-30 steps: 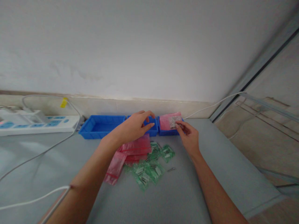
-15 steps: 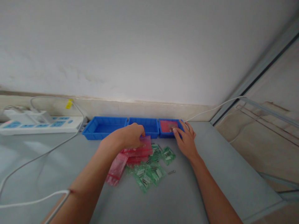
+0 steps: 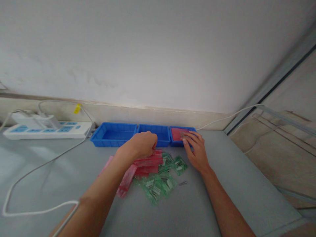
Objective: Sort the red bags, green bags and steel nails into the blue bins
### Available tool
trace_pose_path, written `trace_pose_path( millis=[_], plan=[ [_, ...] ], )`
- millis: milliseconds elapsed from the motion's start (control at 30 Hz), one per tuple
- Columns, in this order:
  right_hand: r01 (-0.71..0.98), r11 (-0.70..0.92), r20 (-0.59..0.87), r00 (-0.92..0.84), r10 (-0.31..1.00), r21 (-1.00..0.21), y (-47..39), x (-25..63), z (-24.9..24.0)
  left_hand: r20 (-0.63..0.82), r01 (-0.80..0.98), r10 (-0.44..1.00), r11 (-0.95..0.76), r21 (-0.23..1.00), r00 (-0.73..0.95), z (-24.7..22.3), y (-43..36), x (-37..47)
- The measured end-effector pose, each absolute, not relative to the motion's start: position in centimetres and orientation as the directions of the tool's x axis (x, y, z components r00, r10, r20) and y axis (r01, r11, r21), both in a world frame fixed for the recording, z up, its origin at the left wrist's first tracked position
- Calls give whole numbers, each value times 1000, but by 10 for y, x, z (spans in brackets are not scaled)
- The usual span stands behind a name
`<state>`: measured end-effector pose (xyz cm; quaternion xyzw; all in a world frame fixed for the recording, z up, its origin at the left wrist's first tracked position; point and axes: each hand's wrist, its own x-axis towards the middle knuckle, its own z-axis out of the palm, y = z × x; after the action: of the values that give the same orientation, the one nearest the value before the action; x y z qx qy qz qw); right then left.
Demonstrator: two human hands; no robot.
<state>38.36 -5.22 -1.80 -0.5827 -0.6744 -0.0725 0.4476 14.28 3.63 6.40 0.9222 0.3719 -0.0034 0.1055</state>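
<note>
Several pink plastic bags (image 3: 145, 162) lie overlapping on the grey table, and my left hand (image 3: 144, 144) bends down over their upper edge, its fingertips hidden. My right hand (image 3: 195, 148) reaches over the front right corner of the right blue tray (image 3: 175, 144), fingers closed at a pink bag (image 3: 178, 133) inside; what they pinch is too small to make out. Green bags (image 3: 156, 187) with small metal parts lie in front of and beside the pink ones. One loose metal piece (image 3: 183, 183) rests right of them.
A middle blue tray (image 3: 161, 131) and a wider left blue tray (image 3: 116, 131) stand along the wall. At the far left is a white power strip (image 3: 49, 131) with adapters. Its white cable (image 3: 63, 152) loops over the table and crosses my left forearm.
The view has shifted slightly. My right hand's fingers have drawn together over the pink bag in the right tray. My left hand stays over the pink pile, and another pink bag shows behind the forearm.
</note>
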Motion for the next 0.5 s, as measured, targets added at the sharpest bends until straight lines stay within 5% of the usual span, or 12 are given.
trace_pose_path(
  millis=[233,500],
  plan=[
    [681,453,688,104,718,-575,-59,372,-4,105,461,577,-737,494,810,95,31,143],
    [235,350,391,159,906,-907,-59,349,-11,224,361,603,-691,627,766,89,26,158]
  ],
)
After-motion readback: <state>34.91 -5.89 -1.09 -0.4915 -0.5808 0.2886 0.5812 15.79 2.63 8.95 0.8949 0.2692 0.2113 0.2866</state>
